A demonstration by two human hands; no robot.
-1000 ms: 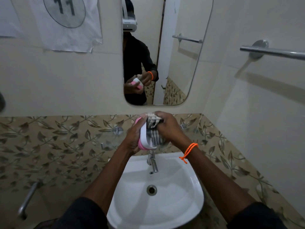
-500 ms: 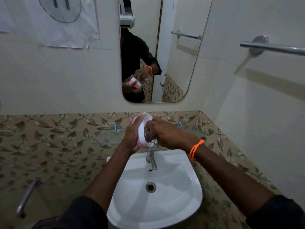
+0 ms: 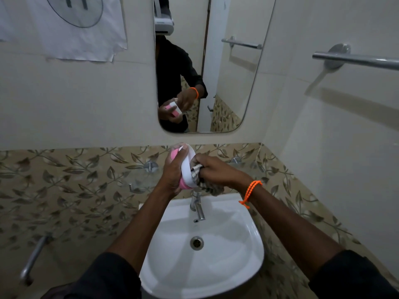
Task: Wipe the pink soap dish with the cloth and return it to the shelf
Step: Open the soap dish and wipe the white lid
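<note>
The big white ceramic sink sat low in the view, at six o'clock, with its round metal drain in the middle. A tall mirror with round corners hung on the wall at twelve o'clock. A shiny metal towel bar stuck out at two o'clock. A clear glass shelf sat on the leafy tiles at nine o'clock from the hands, and it was probably where the dish had to go back. The silver tap stood just under the hands. The left hand was wrapped tight around the pink and white plastic soap dish, tipped up on its edge over the sink, likely so the inside faced the other hand. The right hand was squeezed shut on the bunched checked cloth and pushed it into the dish. An orange bead band ringed the right wrist. The wiping looked only partly done.
</note>
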